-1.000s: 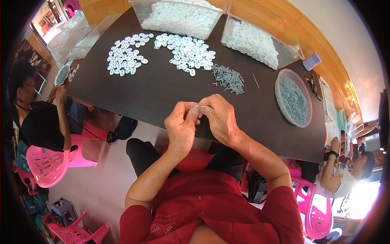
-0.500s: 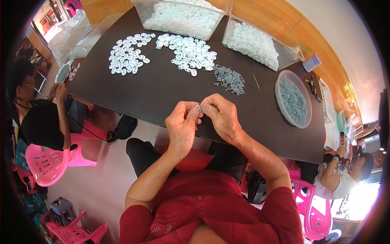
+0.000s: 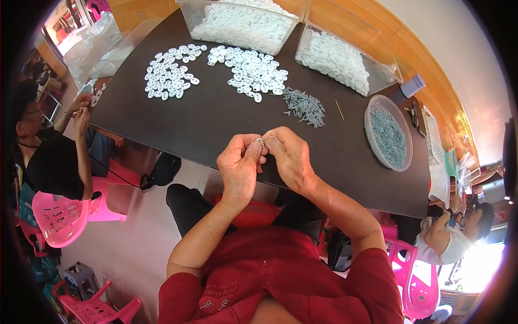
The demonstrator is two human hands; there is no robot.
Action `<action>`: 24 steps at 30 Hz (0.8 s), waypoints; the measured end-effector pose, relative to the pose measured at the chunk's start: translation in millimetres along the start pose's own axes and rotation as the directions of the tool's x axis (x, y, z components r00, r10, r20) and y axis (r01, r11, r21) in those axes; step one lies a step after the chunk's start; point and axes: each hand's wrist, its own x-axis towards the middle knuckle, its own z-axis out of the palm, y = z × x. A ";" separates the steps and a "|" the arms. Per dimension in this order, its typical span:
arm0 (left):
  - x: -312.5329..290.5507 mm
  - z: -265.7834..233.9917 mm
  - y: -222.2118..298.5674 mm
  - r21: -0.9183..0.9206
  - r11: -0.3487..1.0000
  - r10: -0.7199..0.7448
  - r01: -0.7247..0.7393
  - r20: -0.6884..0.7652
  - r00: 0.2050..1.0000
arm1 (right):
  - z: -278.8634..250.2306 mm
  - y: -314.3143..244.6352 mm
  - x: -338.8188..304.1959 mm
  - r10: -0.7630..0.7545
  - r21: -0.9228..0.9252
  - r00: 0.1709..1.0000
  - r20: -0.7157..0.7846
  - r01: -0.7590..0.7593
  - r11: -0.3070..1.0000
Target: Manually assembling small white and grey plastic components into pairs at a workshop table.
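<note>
The small white piece (image 3: pixel 260 141) is being held between the fingertips of both hands, at the near side of the dark tabletop (image 3: pixel 210 121). Beginning from the left, a loose group of white oval pieces (image 3: pixel 170 73) is lying well apart from the hands. The left hand (image 3: pixel 237 167) is pinching the piece, its thumb and bent index finger almost closed, and the other fingers are curling below. It seems to be serving as the holder, so for good work it should be gripping firmly by the rim, without the thumb covering the spot being worked. Beyond the hands, a second, denser group of white ovals (image 3: pixel 253 73) is lying. The right hand (image 3: pixel 291 159) is also pinching at the piece, thumb and index finger nearly together; whether it is holding a separate small part too, I cannot tell, because the fingers are hiding this. In my judgement, it should be pressing straight and gently, since a crooked push could be making so small a thing slip or bend. Farther right, a heap of small grey-blue parts (image 3: pixel 305 108) is lying conveniently near, then a thin yellowish stick (image 3: pixel 339 110) is resting alone, and finally a round clear bowl (image 3: pixel 368 129) is containing more grey-blue parts.
</note>
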 end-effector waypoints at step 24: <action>0.2 -0.3 1.2 0.082 0.996 0.029 -0.028 -0.012 1.000 | 6.4 -8.1 8.5 -0.125 -0.173 0.992 -0.008 0.122 0.977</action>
